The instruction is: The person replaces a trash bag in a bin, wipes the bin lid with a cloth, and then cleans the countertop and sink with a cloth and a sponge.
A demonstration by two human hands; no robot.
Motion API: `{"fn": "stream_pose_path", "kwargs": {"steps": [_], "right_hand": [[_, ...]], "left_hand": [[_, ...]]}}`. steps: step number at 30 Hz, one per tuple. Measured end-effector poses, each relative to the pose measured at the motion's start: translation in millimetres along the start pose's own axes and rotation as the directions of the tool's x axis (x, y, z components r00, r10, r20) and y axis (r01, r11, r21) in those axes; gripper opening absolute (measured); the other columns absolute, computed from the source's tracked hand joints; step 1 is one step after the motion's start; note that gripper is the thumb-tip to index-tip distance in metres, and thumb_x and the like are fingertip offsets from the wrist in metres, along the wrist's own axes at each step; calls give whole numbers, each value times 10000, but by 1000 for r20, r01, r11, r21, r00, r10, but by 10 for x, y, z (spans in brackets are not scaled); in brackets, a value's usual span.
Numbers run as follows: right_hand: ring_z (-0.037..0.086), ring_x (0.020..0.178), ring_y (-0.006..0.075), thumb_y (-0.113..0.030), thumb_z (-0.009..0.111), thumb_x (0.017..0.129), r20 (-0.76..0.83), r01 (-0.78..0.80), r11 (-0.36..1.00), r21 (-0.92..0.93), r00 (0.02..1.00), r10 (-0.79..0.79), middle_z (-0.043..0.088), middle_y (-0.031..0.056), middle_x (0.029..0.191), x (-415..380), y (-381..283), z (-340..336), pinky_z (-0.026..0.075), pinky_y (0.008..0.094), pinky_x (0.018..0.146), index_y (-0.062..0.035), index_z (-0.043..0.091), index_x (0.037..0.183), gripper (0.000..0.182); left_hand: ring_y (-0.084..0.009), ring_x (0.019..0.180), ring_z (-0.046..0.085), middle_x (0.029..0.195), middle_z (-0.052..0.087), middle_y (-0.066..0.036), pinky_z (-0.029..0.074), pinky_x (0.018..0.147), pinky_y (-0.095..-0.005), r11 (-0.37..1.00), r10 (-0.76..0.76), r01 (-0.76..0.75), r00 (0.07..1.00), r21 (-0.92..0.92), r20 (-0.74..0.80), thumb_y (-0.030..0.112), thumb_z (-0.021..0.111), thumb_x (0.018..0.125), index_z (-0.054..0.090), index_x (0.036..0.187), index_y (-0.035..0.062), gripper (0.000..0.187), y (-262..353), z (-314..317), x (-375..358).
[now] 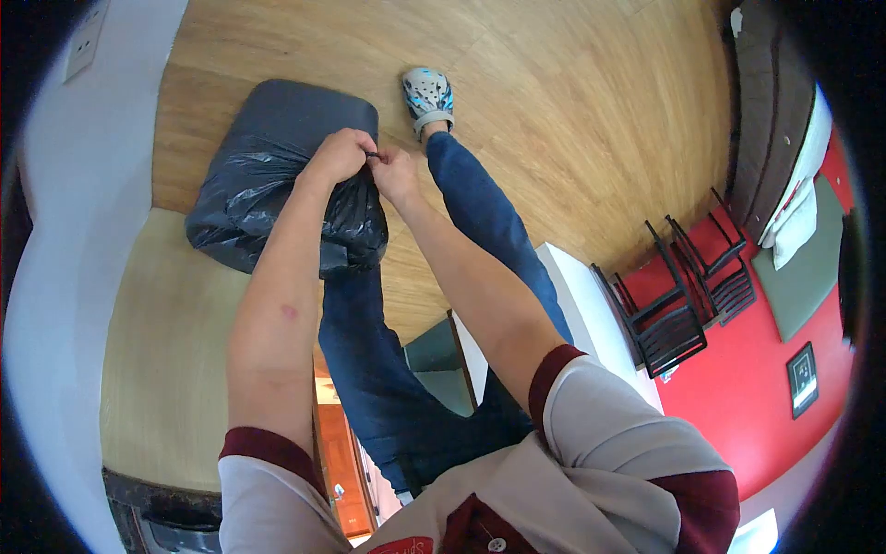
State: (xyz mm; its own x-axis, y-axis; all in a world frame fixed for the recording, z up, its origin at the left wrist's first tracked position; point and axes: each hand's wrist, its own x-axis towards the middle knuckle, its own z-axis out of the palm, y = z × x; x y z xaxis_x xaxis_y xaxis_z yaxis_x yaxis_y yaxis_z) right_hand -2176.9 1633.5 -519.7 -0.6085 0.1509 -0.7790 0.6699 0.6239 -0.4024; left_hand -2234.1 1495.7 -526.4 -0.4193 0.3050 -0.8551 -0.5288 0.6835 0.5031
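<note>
I see L hand point(340, 155) + R hand point(395, 174) pinching gathered neck of bin bag point(268, 185); bag bunched shut, knot looks unfinished.

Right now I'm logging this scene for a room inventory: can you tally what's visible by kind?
Black rubbish bags: 1, gripped at its gathered top by the left hand and right hand
Black chairs: 2
Patterned clogs: 1
Framed pictures: 1
Total: 5
</note>
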Motion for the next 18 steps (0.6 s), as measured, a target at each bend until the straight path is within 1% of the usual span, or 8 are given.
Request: {"fn": "stream_pose_path", "kwargs": {"steps": [1,3,6,7,9,12,15,18], "right_hand": [[652,717,161,-79,664,890,32,-43,996,72,999,41,685,90,787,14,2,13,513,307,632,41,687,961,142],[662,731,172,-88,648,899,109,-139,968,208,987,119,698,108,813,55,74,31,521,316,644,59,676,1005,183],[697,805,268,-111,669,850,191,-158,943,292,976,104,721,170,898,89,167,20,546,387,744,22,702,1020,219],[685,799,239,-101,640,877,219,-213,905,367,966,138,714,148,904,74,141,-28,545,359,737,33,685,1045,220],[661,789,181,-80,584,931,282,-318,801,507,939,194,701,103,916,13,77,-134,543,303,723,56,652,1095,223],[651,805,172,-67,557,940,381,-429,711,557,893,240,692,96,944,13,8,-251,544,303,736,56,666,1091,224],[645,821,147,-91,543,950,401,-325,810,488,908,123,699,88,927,31,25,-251,542,305,751,32,696,1064,227],[644,846,148,-127,536,961,306,-177,951,255,947,95,706,75,909,92,32,-149,527,311,767,-2,721,1036,236]], "left_hand": [[-271,956,689,1001,730,-163,518,853,-382,1000,19,-18,999,18,-48,47,594,823,735,1024,41,245,-32,-9,21],[-280,954,694,1012,730,-167,525,843,-386,993,-63,63,998,98,0,75,634,804,740,1021,47,242,-15,-44,63],[-286,941,701,1016,731,-172,536,827,-391,985,-162,153,980,76,118,121,694,772,745,1027,61,267,78,-142,92],[-287,935,704,1014,732,-173,539,821,-393,982,-187,182,968,45,166,137,713,760,747,1031,66,282,89,-156,102],[-301,928,704,990,732,-167,542,813,-408,987,-151,142,982,77,115,150,699,769,746,1001,75,248,109,-117,83],[-333,925,696,970,727,-160,542,808,-431,982,-115,114,993,149,-1,161,663,790,733,952,85,191,146,-5,61],[-364,967,683,1003,723,-163,537,846,-464,984,-108,124,986,126,-124,162,650,801,725,952,95,182,204,48,-2],[-380,957,673,1004,711,-167,533,832,-483,988,-96,119,970,93,-225,173,621,814,707,959,107,181,229,73,-8]]}}
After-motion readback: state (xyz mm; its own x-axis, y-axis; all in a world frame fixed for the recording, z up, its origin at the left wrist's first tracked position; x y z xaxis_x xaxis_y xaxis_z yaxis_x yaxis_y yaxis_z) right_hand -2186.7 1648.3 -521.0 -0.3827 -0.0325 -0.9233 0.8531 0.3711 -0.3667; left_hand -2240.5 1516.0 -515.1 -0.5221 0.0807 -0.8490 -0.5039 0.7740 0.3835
